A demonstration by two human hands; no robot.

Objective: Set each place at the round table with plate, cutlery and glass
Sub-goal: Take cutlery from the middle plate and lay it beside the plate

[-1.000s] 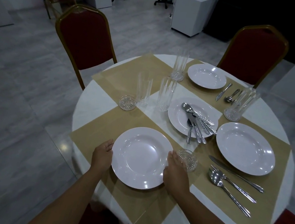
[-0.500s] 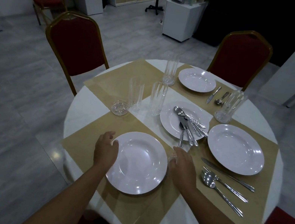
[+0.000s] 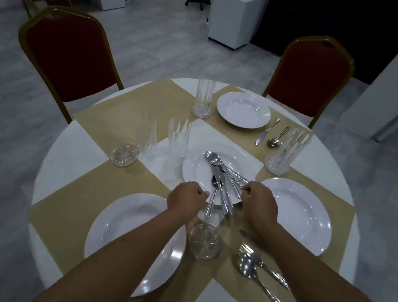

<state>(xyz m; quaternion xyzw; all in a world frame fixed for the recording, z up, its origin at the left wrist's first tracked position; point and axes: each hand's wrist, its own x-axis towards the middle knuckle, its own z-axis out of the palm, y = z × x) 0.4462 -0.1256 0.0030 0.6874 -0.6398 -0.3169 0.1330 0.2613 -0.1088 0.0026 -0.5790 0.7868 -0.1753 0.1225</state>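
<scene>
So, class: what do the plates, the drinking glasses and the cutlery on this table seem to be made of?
Plates, such as the near one: glossy white, probably ceramic or melamine; bright reflections on the rim.
Glasses, such as the far one: clear cut glass or moulded plastic; see-through, with ribbed sides.
Cutlery on the centre plate: polished metal, likely stainless steel; mirror-like shine.

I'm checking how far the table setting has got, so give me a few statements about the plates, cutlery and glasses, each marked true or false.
1. Spare cutlery lies piled on the centre plate. True.
2. Both hands are on the near plate. False: the left hand and right hand are at the centre plate's near edge.
3. The far plate has a knife beside it. True.
4. Every glass stands upright. False: one glass lies on its side.
</scene>
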